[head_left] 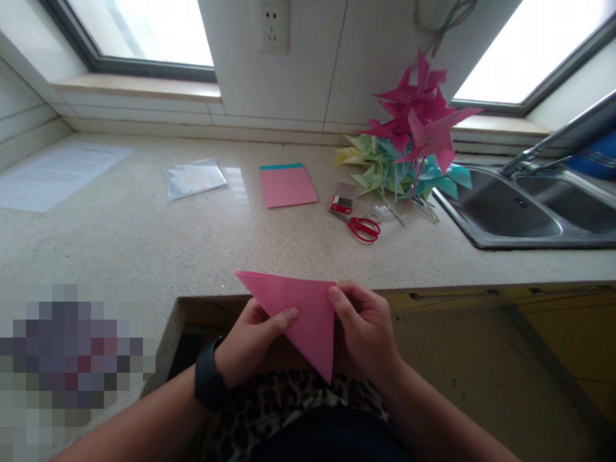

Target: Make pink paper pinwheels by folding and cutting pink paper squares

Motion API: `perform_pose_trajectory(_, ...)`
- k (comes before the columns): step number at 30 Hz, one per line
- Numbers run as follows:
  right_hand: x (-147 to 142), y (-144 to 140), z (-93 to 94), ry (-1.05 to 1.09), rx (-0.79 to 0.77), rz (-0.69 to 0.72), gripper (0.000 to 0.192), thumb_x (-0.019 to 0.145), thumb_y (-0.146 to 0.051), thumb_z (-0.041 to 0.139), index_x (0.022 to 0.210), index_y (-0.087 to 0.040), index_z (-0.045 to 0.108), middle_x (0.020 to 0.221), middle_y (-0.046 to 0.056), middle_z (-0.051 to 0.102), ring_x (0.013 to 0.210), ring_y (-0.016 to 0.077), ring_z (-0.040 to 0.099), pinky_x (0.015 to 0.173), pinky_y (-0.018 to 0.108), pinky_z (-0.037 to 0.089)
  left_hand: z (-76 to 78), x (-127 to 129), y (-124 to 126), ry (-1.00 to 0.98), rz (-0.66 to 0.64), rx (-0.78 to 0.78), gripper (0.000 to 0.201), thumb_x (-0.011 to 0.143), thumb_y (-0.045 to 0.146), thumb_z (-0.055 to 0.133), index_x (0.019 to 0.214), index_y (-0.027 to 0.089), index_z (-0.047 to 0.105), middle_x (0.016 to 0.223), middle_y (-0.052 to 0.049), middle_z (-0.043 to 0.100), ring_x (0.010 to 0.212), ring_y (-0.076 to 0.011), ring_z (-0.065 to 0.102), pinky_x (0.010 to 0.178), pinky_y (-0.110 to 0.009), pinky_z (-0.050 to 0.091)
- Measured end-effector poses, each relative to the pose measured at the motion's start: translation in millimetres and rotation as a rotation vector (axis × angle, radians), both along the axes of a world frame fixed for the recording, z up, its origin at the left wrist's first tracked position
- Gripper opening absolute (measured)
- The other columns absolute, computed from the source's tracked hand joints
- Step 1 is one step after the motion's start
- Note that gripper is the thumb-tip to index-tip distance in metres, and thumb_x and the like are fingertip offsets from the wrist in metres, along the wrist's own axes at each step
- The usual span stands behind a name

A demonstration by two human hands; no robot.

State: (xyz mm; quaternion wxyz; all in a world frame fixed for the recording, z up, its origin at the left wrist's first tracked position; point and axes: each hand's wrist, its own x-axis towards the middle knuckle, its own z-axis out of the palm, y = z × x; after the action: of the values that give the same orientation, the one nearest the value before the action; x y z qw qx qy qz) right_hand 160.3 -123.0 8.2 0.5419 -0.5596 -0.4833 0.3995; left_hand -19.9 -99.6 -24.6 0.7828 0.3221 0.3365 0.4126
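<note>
Both hands hold a pink paper triangle (298, 314) just off the bench's (144, 237) front edge: left hand (250, 343) and right hand (363, 327) fingers pinch its sides. At the right edge, the sink (520, 215) basins look empty; paper pinwheels (409, 141) lie beside it

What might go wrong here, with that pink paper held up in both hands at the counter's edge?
1. The pink folded paper triangle is pinched only at its edges by the left hand and right hand, in the air off the speckled stone counter; with no surface under it, a crease could go crooked.
2. The red-handled scissors lie near the pile of paper pinwheels; reaching for them could knock the pile towards the steel sink.
</note>
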Motion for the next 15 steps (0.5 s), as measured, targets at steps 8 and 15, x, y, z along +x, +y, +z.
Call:
perform_pose_trajectory(8,1.5,0.0,0.6,-0.015,0.004,-0.006,0.027,0.092,-0.034,0.063,0.07,-0.019,0.066,0.06,-0.004,0.056,0.054,0.0088,0.047,0.05,0.019,0.04,1.9,1.5,-0.9,0.004,0.013,-0.02,0.025,0.077,0.028,0.086,0.099,0.021,0.078,0.096,-0.004,0.08,0.085,-0.0145,0.071,0.084,-0.025,0.056)
perform_pose_trajectory(15,1.3,0.3,0.5,-0.033,0.001,-0.01,0.027,0.092,-0.034,0.063,0.07,-0.019,0.066,0.061,-0.003,0.056,0.056,0.0095,0.047,0.052,0.02,0.041,1.7,0.5,0.7,-0.017,-0.019,-0.009,0.023,0.078,0.028,0.084,0.099,0.02,0.078,0.092,-0.004,0.079,0.085,-0.0148,0.071,0.082,-0.026,0.056)
